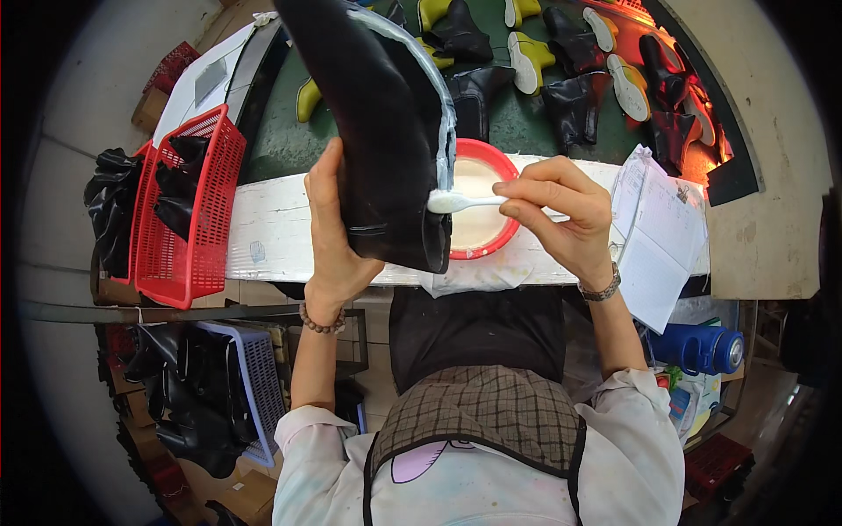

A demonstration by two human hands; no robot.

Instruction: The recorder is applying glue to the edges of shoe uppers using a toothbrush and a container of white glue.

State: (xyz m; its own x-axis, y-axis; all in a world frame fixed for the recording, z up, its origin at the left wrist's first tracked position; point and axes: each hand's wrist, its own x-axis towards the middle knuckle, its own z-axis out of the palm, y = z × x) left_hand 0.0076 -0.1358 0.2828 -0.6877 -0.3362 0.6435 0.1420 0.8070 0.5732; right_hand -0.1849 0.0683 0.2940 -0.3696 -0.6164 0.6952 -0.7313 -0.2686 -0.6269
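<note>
My left hand is closed round a tall black boot upper, held tilted above the white bench. A band of whitish glue runs along its right edge. Between the fingertips of my right hand is a slim white brush, coated in white. Its head touches the upper's right edge near the lower end. Behind the brush stands a round red bowl of creamy white liquid, partly hidden by the upper and my fingers.
Several black and yellow boot pieces lie on the green surface beyond. Red baskets with black pieces stand at left, above a bluish basket. An open notebook and a blue flask are at right.
</note>
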